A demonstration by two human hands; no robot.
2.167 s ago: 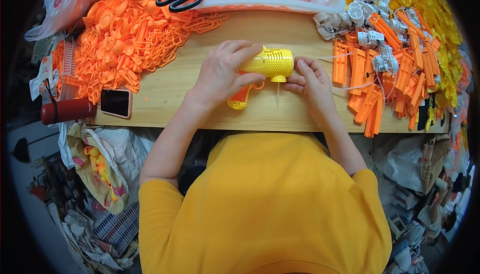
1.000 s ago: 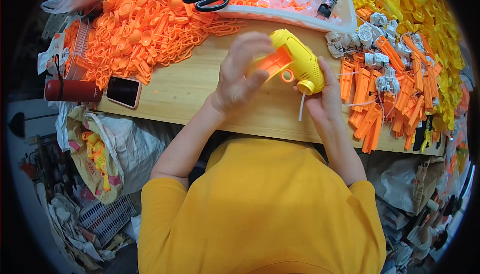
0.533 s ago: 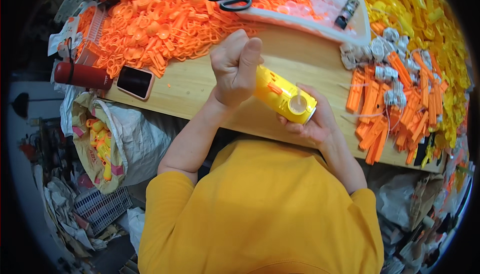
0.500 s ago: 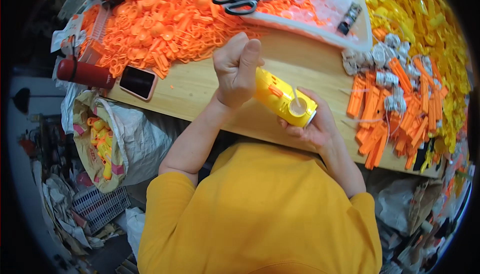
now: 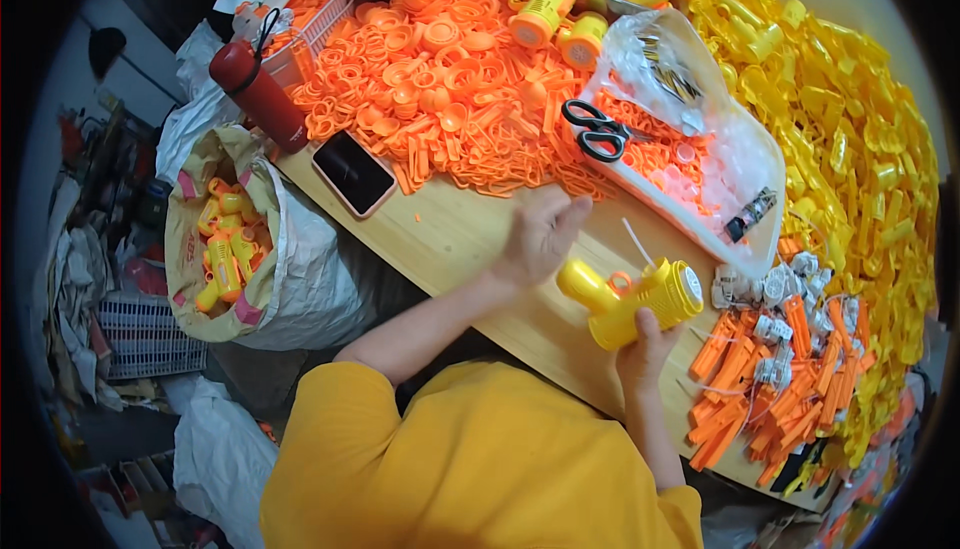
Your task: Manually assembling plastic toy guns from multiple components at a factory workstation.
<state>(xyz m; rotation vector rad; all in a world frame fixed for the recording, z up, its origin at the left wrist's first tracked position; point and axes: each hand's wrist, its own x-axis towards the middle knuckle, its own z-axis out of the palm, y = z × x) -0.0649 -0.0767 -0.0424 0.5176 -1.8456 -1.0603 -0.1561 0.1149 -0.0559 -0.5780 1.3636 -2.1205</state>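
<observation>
A yellow toy gun (image 5: 628,321) with a wide round body, a white grille-like end cap and an orange trigger is gripped from below by my right hand (image 5: 650,341). Its narrower yellow handle points left, and a thin white strip (image 5: 637,240) sticks up from its top. My left hand (image 5: 545,236) hovers over the wooden table (image 5: 460,239), left of the toy and apart from it. Motion blurs that hand's fingers, so their closure is unclear. Orange-handled parts with white pieces (image 5: 772,334) are heaped to the right of the toy.
Loose orange parts (image 5: 440,99) are piled at the back, next to a white tray (image 5: 690,234) bearing black scissors (image 5: 597,131). Yellow parts (image 5: 850,169) mound along the right. A phone (image 5: 353,175), a red flask (image 5: 258,99) and a sack (image 5: 320,274) of yellow toys stand left.
My left hand has moved away from the toy's handle. The toy in my right hand has turned, so its white end cap faces up and right. The whole view has swung leftward.
</observation>
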